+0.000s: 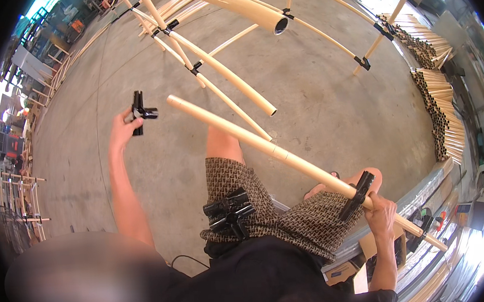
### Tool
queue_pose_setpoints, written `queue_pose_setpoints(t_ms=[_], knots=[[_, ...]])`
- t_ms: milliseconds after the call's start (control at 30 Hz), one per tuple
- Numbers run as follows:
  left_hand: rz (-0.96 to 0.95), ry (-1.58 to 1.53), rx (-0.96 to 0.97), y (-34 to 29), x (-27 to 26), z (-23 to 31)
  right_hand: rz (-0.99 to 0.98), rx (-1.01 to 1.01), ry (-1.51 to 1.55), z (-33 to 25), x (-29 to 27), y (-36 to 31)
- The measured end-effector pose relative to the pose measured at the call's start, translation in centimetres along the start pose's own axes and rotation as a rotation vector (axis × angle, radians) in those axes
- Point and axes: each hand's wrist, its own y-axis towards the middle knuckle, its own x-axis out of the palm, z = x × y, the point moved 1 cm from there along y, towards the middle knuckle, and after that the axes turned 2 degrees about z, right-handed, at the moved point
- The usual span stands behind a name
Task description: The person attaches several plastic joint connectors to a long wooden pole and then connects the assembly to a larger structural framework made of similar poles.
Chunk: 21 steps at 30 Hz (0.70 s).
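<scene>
Out to the left, my left hand [122, 128] is closed on a black pipe joint [140, 112] with several arms. My right hand [380, 215] wraps round a long beige pipe [264, 145], close to its lower right end. The pipe slants across in front of my knees, its far end up and left, apart from the joint in my left hand. Right beside my right hand, a black clamp-type joint [358, 195] sits around this pipe. More black joints [228, 212] rest on my lap against the patterned shorts.
A frame of beige pipes [224, 101] with black joints stands ahead, one thick pipe end [280, 25] jutting toward me. Stacked pipes [441, 112] lie along the right. A cardboard box [342, 273] is beside my right side. Racks [24, 202] stand far left on the concrete floor [85, 162].
</scene>
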Motion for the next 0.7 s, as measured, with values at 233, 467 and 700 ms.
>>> queue_pose_setpoints(t_ms=[233,467,700], knots=[[-0.895,-0.415,-0.158,-8.8,8.7,2.1,0.000,0.042,0.046,0.1,0.8,2.4],[-0.839,-0.033,-0.008,-10.0,14.1,4.2,-0.079,0.044,0.070,-2.9,3.7,4.5],[-0.717,-0.088,0.102,-10.8,15.0,3.1,-0.144,-0.023,0.111,-4.0,6.4,5.3]])
